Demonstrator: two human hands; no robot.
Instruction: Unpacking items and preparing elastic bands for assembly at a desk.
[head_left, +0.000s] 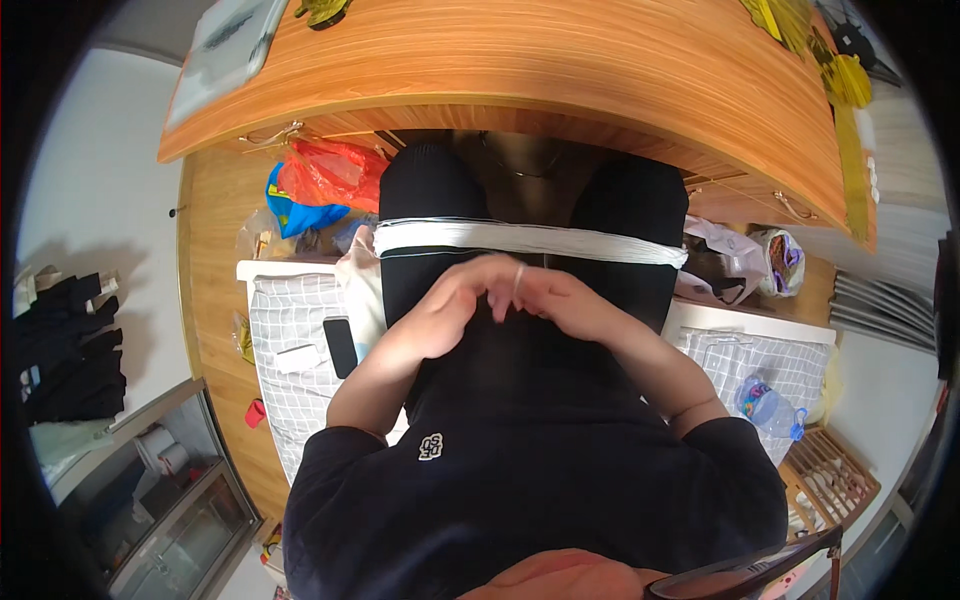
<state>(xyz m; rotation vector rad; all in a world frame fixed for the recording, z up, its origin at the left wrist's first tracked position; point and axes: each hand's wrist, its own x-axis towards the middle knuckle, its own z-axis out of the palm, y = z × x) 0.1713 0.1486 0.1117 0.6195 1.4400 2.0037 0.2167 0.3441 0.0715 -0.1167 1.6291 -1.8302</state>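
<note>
A thick white skein of thread or yarn (520,238) is stretched across my two black-clad thighs, near the knees. Just behind it, over my lap, my left hand (450,310) and my right hand (575,303) meet with bent fingers. The fingertips overlap and are partly hidden. A narrow pale band (518,284) shows at the fingers; whether it is a strand or a ring I cannot make out. Both hands look closed, and anything small between the fingers is hidden.
A wooden desk (520,60) spans the front above my knees. On the checked bedding lie a black phone (341,346) and a small white box (298,359) at left, and a plastic bottle (768,405) at right. A red plastic bag (335,172) is beside my left knee.
</note>
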